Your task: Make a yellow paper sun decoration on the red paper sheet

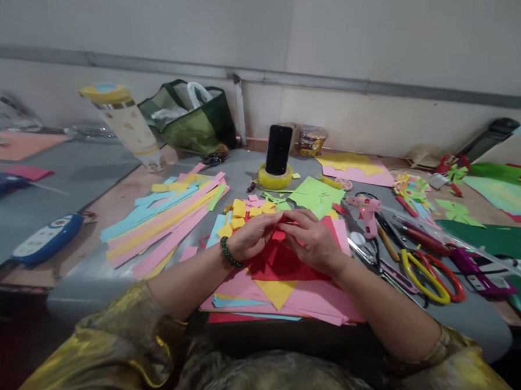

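Folding is apparently in hand: a small red paper piece [279, 235] is pinched by the left hand [255, 236] and right hand [313, 239]; even fingertip pressure is presumably required next.

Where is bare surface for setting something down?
Bare gray tabletop shows at left, between the paper strips and the near edge, and between those strips and the yellow tape roll. Right of the right hand is crowded: pink glue gun, yellow-handled scissors.
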Motion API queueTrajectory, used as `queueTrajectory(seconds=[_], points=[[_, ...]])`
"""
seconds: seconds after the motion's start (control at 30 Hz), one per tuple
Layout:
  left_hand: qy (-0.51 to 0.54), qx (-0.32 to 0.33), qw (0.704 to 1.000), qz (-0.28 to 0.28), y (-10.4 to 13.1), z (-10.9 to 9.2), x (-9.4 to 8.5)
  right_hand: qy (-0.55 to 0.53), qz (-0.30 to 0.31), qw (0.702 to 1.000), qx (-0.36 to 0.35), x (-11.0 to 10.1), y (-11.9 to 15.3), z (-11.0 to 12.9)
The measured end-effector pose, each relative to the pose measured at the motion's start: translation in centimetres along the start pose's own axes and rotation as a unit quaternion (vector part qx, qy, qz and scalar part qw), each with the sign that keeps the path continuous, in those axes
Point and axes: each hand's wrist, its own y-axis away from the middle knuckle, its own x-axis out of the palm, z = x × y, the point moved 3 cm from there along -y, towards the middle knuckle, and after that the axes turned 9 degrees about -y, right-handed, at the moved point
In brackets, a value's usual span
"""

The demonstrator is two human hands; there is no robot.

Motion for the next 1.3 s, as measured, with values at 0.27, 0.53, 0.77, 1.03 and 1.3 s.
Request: queueTrajectory(seconds=[0.27, 0.53, 0.77, 1.03, 1.3], points=[[-0.072, 0.047, 0.989, 0.123, 0.4, 0.6, 0.0, -0.256, -0.102, 0.932, 0.234, -0.9, 0.4, -1.3], [-0.183, 0.091, 0.956, 0.211, 0.6, 0.9, 0.6, -0.451, -0.119, 0.788, 0.402, 0.6, 0.3, -1.9], [-0.184, -0.011, 0.958, 0.219, 0.5, 1.3, 0.1, -0.442, -0.212, 0.759, 0.429, -0.4, 0.8, -3.4], [-0.198, -0.071, 0.958, 0.192, 0.3, 1.5, -0.1, -0.434, -0.155, 0.731, 0.503, -0.2, 0.9, -3.7], [-0.199, -0.093, 0.956, 0.193, 0.5, 1.3, 0.1, -0.439, -0.156, 0.715, 0.521, -0.4, 0.9, -3.7]])
